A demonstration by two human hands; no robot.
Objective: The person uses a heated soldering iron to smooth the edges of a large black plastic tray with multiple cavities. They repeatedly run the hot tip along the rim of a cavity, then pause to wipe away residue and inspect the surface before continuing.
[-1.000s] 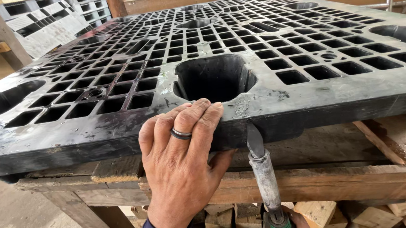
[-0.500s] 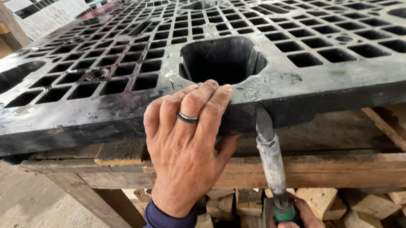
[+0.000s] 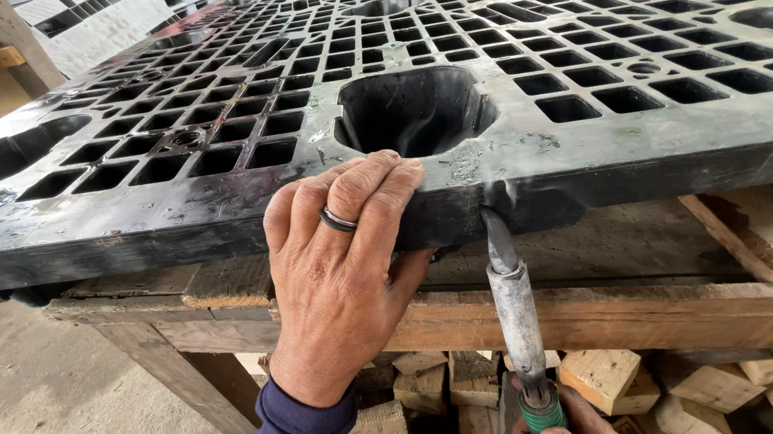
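One black plastic grid pallet (image 3: 504,61). One rough wooden table (image 3: 664,307). One grey metal tool with a green-banded handle (image 3: 518,318). Two hands: left (image 3: 341,289), right (image 3: 567,432). One dark ring (image 3: 339,220). Many pale wooden offcut blocks (image 3: 604,378), uncounted.

Under the wooden table (image 3: 607,313) lie stacked offcut wood blocks (image 3: 604,378). Grey concrete floor (image 3: 34,417) spreads beyond its left edge; pale gridded pallets (image 3: 108,21) lean past the far-left corner.
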